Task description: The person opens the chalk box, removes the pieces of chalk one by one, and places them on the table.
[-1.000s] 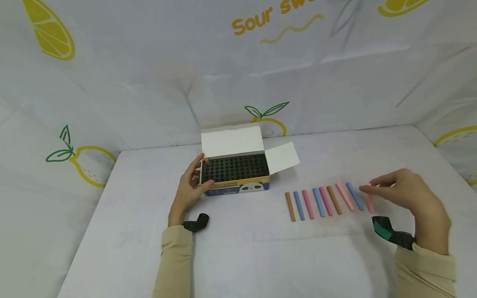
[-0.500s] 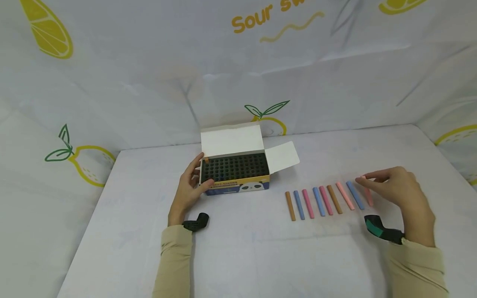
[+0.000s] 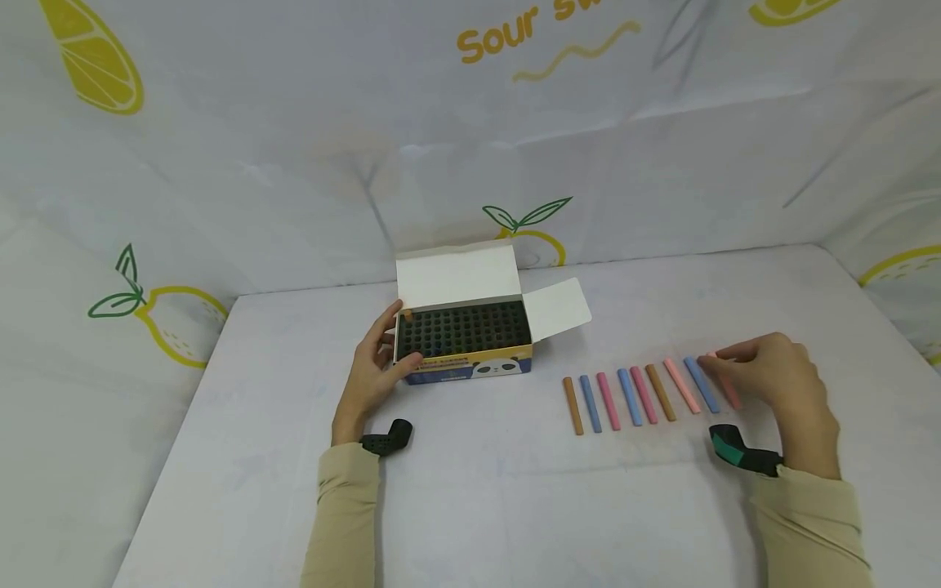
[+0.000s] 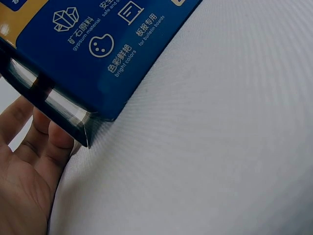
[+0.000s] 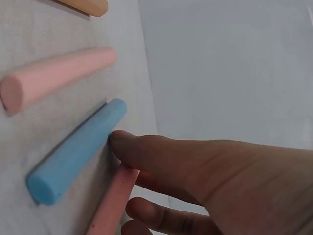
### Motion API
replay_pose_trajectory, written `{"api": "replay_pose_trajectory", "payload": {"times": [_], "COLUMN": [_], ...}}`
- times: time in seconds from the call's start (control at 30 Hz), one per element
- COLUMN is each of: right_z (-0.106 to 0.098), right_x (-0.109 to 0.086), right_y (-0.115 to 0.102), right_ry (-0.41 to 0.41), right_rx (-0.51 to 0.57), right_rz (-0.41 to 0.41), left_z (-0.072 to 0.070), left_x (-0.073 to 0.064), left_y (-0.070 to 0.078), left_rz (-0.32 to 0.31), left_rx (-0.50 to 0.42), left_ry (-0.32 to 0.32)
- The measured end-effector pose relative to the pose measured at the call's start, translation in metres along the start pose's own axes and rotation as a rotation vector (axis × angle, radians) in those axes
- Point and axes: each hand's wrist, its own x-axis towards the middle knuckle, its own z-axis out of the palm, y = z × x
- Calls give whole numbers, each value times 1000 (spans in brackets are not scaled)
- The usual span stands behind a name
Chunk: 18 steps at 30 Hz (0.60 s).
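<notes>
In the head view, my left hand (image 3: 371,380) grips the left end of an open chalk box (image 3: 459,370), thumb at the front and fingers behind. The left wrist view shows the box's blue printed side (image 4: 102,54) beside the fingers. A dark insert full of round holes (image 3: 463,327) fills the box, and an orange chalk end (image 3: 408,315) shows in its back left corner. At the right, my right hand (image 3: 779,376) pinches the far end of a pink chalk stick (image 5: 113,203) at the row's right end. The thumb tip lies right at the neighbouring blue chalk (image 5: 73,159).
Several more chalk sticks, brown, blue and pink, lie in a row left of the right hand, including a light pink chalk (image 3: 681,386). The box's white lid (image 3: 459,278) stands up behind it; a side flap (image 3: 557,310) sticks out right. A patterned cloth (image 3: 294,163) hangs behind.
My right hand has shifted left and brought the pink chalk closer to the blue one; the chalk now leans like its neighbours. The left hand and box stay put.
</notes>
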Motion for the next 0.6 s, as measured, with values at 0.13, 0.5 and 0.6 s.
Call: {"api": "replay_pose_trajectory", "payload": {"times": [0.13, 0.5, 0.6], "right_z": [3, 4, 4], "right_x": [-2, -3, -3], "right_y": [-4, -6, -5], "right_ry": [26, 28, 34], "right_rx": [2, 11, 15], "right_rz": [28, 44, 36], "left_z": [0, 0, 0], "left_x": [0, 0, 0], "left_y": [0, 0, 0], "left_rz": [1, -6, -4], "left_rx": [1, -9, -13], "left_ry": [2, -6, -6]}}
